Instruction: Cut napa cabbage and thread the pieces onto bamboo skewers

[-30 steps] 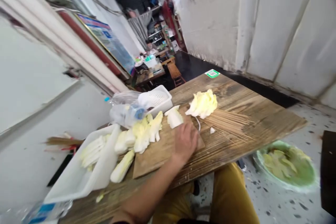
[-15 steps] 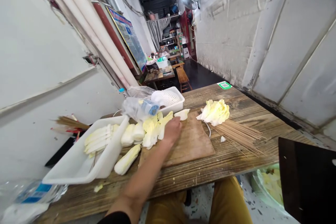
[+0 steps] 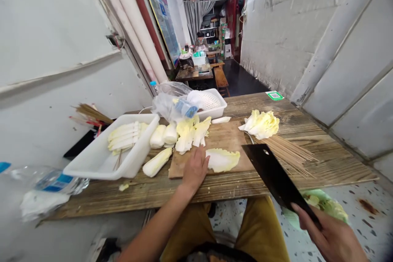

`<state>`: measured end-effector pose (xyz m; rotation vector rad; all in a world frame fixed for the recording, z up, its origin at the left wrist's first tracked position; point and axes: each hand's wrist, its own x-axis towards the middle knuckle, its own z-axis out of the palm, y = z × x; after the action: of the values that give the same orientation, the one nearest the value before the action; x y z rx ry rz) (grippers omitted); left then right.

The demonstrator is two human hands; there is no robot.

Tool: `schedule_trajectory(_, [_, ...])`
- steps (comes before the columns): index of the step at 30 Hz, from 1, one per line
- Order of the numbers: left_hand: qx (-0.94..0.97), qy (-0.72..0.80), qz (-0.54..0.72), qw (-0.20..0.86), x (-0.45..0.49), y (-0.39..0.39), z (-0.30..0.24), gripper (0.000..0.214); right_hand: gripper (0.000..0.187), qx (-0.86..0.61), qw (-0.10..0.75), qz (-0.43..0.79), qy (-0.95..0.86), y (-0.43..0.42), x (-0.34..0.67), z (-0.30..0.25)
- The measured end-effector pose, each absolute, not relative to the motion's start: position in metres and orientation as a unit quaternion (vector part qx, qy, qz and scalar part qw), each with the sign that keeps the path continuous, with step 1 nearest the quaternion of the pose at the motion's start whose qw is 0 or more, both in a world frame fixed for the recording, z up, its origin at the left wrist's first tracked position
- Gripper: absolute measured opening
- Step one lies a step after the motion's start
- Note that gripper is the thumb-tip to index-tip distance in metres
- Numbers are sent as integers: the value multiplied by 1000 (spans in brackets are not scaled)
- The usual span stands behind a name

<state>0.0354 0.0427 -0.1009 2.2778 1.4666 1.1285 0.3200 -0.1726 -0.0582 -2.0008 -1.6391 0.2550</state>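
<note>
On the wooden table, a big white tub holds pale cabbage strips in a row, with thin sticks poking out. A small white tray farther back has a bumpy white net in it. Down on the floor, a green bowl has leaves inside.

The big knife and the right hand cover part of that bowl. The right hand is wrapped around the knife's handle, so the handle is hidden. The crinkly, see-through bag has something blue in it, but I can't tell what.

One cabbage leaf lies flat on the smooth wooden board, white with a frilly yellow edge. The left hand is palm down at its left end, fingers stretched out; I can't tell how hard it presses. The knife is wide, flat and black. Long, thin brown sticks lie under a ruffly leaf pile.
</note>
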Motion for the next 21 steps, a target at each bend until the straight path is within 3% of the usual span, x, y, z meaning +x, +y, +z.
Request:
schedule_trajectory(2, [798, 458, 391, 3, 26, 36, -101, 36, 40, -709, 248, 67, -657, -150, 314, -43])
schedule_trajectory(4, [844, 394, 362, -30, 19, 29, -105, 33, 41, -683, 216, 45, -697, -127, 307, -27])
schedule_trajectory(11, [905, 306, 292, -51, 24, 22, -126, 27, 44, -607, 53, 26, -793, -48, 274, 13])
schedule_trajectory(21, [903, 307, 299, -36, 24, 23, -129, 27, 42, -551, -36, 41, -832, -5, 275, 8])
